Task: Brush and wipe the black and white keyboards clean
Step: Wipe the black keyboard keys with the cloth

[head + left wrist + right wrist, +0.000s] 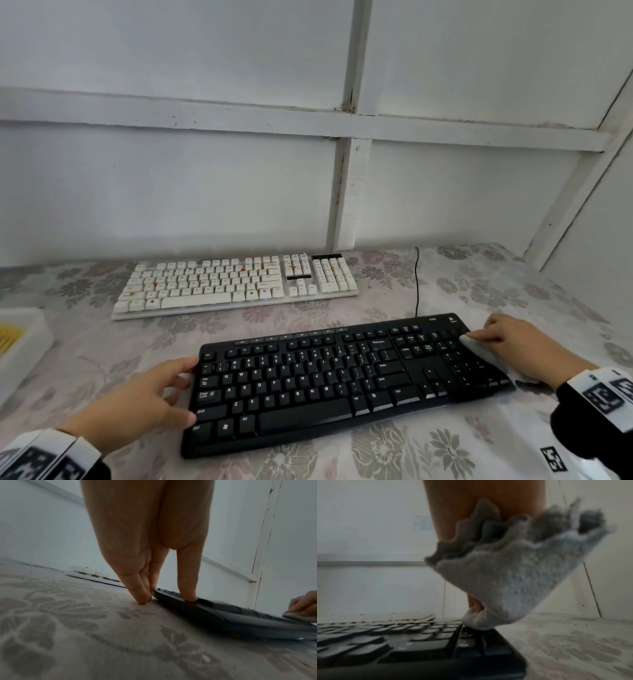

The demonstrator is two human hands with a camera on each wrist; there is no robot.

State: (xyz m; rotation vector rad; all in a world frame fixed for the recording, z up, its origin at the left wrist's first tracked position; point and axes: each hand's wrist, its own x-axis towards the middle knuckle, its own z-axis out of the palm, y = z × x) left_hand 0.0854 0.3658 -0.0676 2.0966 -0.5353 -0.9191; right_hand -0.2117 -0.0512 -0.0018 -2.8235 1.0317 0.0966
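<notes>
On the black keyboard, right hand clamps a cloth; left hand's grip apart.

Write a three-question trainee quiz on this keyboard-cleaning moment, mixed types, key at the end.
1. True or false: the right hand presses a cloth on the black keyboard.
2. Which keyboard shows orange stains? A white keyboard B black keyboard
3. Fill in: the left hand steadies the black keyboard's ____ end.

Key: 1 true; 2 A; 3 left
</notes>
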